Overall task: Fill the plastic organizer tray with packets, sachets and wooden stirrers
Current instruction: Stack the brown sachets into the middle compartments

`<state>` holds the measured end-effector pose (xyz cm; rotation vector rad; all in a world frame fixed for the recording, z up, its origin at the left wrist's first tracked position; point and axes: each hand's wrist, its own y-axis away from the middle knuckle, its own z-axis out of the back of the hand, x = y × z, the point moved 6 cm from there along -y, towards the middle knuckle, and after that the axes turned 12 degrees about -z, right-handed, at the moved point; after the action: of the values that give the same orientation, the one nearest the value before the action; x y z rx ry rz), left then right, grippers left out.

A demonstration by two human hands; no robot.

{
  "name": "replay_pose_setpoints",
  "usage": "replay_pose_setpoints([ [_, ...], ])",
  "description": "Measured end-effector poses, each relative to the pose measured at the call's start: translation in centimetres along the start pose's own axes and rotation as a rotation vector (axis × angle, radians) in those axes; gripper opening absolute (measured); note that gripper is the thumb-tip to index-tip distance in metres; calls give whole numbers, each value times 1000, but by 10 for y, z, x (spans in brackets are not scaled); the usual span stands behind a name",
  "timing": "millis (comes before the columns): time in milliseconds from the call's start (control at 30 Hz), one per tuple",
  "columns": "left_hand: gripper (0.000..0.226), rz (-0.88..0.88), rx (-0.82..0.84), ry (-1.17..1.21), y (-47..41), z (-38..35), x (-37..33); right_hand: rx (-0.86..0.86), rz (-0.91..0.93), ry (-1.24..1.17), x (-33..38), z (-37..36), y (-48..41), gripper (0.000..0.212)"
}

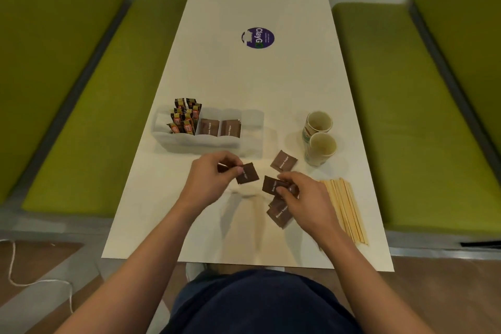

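White table [257, 76], left grip [208, 179] pinching brown sachet [248, 174], right grip [306, 198] pinching second sachet [270, 184], organizer tray [195, 141] beyond.

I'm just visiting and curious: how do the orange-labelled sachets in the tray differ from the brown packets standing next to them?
The orange-labelled sachets are narrow sticks; the brown packets are squarish. The sachets poke above the rim; the packets sit lower. The sachets carry orange labels; the packets, white lettering. Both stand on end in the plastic organizer tray.
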<state>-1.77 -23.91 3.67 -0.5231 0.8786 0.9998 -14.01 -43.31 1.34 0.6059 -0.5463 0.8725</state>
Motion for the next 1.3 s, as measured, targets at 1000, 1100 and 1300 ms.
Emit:
replay_pose_setpoints([
  [1000, 18, -359, 220, -835, -129, 64, 21, -251, 112, -120, 136, 4, -87, 18],
  [1100, 24, -381, 168, -797, -125, 68, 18, -154, 76, 3, 144, -7, -115, 21],
  [1300, 22, -379, 56, -617, -100, 79, 14, -10, 31, 255, 144, -35, -142, 23],
])
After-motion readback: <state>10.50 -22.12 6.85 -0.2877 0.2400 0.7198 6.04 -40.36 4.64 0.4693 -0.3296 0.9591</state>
